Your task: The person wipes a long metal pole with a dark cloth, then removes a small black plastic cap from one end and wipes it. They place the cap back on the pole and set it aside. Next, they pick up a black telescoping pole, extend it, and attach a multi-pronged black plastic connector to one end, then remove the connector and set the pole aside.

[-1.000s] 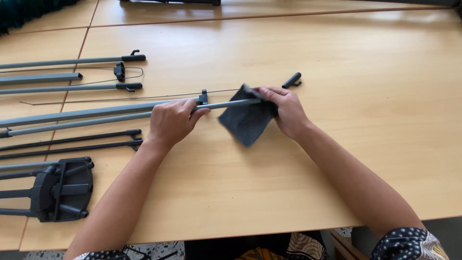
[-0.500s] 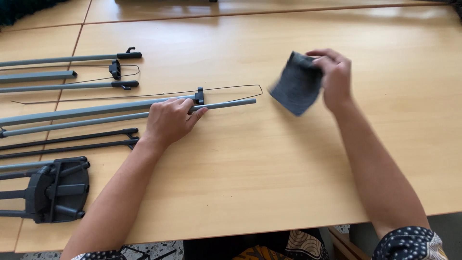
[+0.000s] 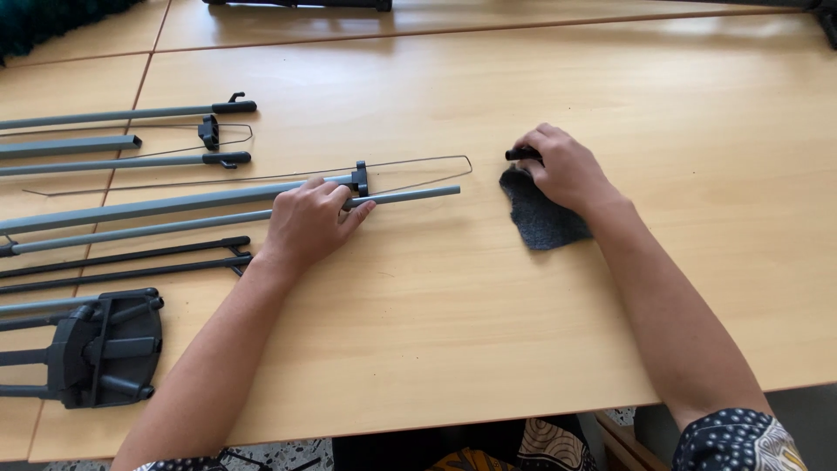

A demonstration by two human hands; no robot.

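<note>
Near left corner of the table [image 3: 453, 349]: black bracket [image 3: 100, 349] with rods. Toward the middle, left hand [image 3: 305, 222] lies palm down, fingers loosely curled over two grey rods [image 3: 174, 209], pressing rather than gripping. Right of centre, right hand [image 3: 567, 170] rests on dark cloth [image 3: 540, 218], fingertips pinching a small black cap [image 3: 520, 154]; more rods [image 3: 122, 113] at far left edge.

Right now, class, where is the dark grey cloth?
In the head view, the dark grey cloth lies on the wooden table, right of centre, partly under the right hand.
</note>
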